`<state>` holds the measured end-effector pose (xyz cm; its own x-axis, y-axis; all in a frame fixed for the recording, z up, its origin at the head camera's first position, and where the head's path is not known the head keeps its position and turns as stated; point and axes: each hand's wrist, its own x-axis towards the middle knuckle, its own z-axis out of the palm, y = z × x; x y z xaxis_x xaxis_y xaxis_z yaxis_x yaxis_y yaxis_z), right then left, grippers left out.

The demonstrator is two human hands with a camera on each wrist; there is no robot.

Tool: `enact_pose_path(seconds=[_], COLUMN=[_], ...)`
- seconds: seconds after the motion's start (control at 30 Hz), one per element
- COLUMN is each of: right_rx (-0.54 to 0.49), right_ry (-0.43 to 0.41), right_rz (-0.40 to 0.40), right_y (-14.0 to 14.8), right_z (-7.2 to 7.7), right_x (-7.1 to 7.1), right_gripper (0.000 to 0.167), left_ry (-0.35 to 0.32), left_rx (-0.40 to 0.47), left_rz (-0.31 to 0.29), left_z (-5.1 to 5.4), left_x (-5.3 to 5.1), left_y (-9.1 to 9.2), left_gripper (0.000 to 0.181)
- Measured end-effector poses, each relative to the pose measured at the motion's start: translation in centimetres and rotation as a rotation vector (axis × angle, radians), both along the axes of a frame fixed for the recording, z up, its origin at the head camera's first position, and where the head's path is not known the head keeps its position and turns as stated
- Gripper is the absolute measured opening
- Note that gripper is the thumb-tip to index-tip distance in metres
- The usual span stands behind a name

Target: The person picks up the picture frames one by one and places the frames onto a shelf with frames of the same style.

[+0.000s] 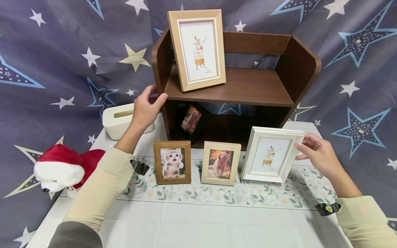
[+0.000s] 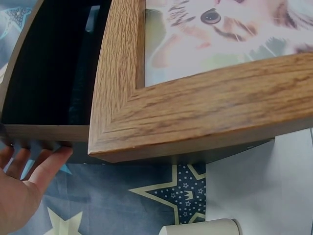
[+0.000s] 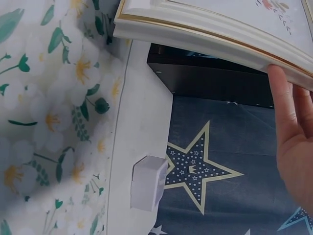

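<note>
My left hand [image 1: 144, 111] holds the left side panel of a dark brown two-tier shelf [image 1: 257, 84], its thumb at the front edge. In the left wrist view, the fingers [image 2: 46, 166] of that hand meet the panel edge. My right hand [image 1: 322, 155] grips the right side of a white picture frame [image 1: 273, 155] with a potted-plant print. Left of it stand a cream frame [image 1: 221, 163] with a dog photo and a brown wooden frame [image 1: 172, 162] with a kitten photo. On the upper tier leans a tan picture frame [image 1: 198, 50]; a black frame [image 1: 191, 120] sits tilted on the lower tier.
Left of the shelf is a white tissue box [image 1: 119, 120]. A white plush toy [image 1: 59, 170] in red lies at the table's left edge. A floral runner [image 1: 198, 193] crosses the white table [image 1: 217, 224]. A star-patterned curtain [image 1: 356, 89] hangs behind.
</note>
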<state>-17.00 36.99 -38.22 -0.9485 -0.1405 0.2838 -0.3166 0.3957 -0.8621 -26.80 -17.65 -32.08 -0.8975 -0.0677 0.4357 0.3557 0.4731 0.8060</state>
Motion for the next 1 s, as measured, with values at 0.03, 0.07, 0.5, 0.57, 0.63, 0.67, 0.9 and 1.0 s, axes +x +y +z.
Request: enact_pose_path(seconds=[0.03,0.07,0.5,0.57,0.63,0.67,0.9,1.0], right_rx=[-0.008,-0.019,-0.131,-0.134,-0.133,-0.132,-0.227,-0.256], right_ry=[-0.002,-0.005,-0.001,0.001,0.009,0.012,0.031,0.039], right_rz=[0.002,0.004,0.014,0.011,0.006,0.0,0.025,0.038], right_y=[0.0,0.1,0.5,0.5,0.4,0.3,-0.1,-0.2], right_z=[0.1,0.2,2.1,2.4,2.9,3.1,4.3,4.8], right_x=[0.0,0.0,-0.2,-0.2,-0.2,-0.2,-0.3,-0.3], right_gripper=[0.028,0.029,0.034,0.035,0.034,0.034,0.034,0.033], left_ry=[0.0,0.0,0.001,0.0,-0.002,-0.003,-0.028,-0.034], left_rx=[-0.002,-0.003,-0.014,-0.014,-0.013,-0.012,0.02,0.024], left_rz=[0.002,0.002,0.005,0.004,0.003,0.003,-0.02,-0.023], left_z=[0.0,0.0,0.2,0.2,0.1,0.1,0.3,0.3], left_x=[0.0,0.0,0.1,0.0,0.0,0.0,0.2,0.2], left_y=[0.0,0.0,0.0,0.0,0.0,0.0,0.0,0.0], left_gripper=[0.05,0.05,0.049,0.049,0.049,0.049,0.051,0.051])
